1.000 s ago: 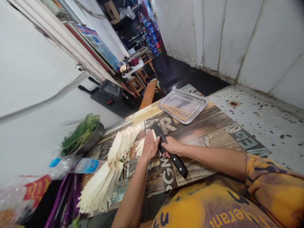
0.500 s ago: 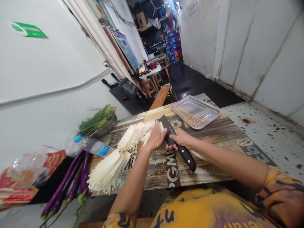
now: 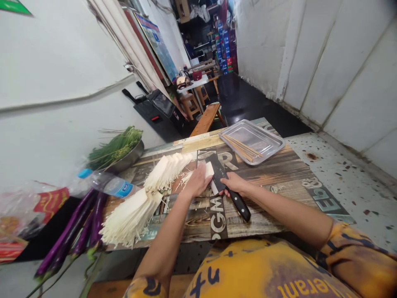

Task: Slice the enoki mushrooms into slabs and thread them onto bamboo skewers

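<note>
Your right hand (image 3: 230, 185) grasps a broad, dark-bladed cleaver with a black riveted handle (image 3: 239, 205) where handle meets blade. Your left hand (image 3: 197, 181) covers much of a white, thin-stemmed mushroom bunch (image 3: 210, 168) beside the blade; whether its fingers clasp the bunch you cannot tell. Beneath lies a wood-print, lettered tabletop (image 3: 263, 180), with a shallow rectangular silvery tray (image 3: 270, 145) beyond. White panelled walls (image 3: 325, 54) flank the room. The red-and-clear plastic bag (image 3: 51, 203) is cut off leftward; the dim far shelves (image 3: 203, 43) are indistinct.
</note>
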### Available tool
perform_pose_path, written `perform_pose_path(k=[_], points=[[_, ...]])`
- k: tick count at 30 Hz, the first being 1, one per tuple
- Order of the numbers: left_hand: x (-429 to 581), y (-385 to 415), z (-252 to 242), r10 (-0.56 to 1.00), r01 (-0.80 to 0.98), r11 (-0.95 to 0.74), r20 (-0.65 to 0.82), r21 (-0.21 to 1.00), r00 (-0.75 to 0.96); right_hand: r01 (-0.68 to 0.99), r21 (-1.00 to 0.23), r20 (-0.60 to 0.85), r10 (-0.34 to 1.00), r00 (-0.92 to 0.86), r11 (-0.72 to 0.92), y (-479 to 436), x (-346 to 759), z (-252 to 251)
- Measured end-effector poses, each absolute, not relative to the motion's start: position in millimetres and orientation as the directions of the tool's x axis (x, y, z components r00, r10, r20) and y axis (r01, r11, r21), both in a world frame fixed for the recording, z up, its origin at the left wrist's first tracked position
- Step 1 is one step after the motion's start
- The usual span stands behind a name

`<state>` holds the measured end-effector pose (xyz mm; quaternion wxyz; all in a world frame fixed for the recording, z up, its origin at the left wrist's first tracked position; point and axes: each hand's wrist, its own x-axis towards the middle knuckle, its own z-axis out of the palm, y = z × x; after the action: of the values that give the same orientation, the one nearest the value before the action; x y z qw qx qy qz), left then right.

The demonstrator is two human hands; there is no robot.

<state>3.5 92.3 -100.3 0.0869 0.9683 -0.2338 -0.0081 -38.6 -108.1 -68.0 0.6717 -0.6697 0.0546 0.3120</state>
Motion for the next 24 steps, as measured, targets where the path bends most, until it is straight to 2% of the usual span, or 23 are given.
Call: perform_pose_path(k=[6, 16, 20, 24], points=[[3, 93, -106, -0.447, -0.443, -0.875, 0.029, 0.195, 0.894, -0.502, -0.858, -0.506, 0.350, 0.788, -0.111, -115, -62, -67], [7, 95, -112, -0.378, -0.381, -0.908, 0.051, 0.175, 0.924, -0.510, -0.854, -0.517, 0.276, 0.810, -0.102, -78, -47, -70], [5, 94, -110, -0.407, -0.416, -0.891, 0.087, 0.180, 0.909, -0.502, -0.861, -0.505, 0.271, 0.820, -0.087, -83, -64, -73], [-2, 91, -103, -0.429, -0.432, -0.891, 0.048, 0.144, 0.902, -0.514, -0.854, -0.512, 0.289, 0.809, -0.072, -89, -69, -75]])
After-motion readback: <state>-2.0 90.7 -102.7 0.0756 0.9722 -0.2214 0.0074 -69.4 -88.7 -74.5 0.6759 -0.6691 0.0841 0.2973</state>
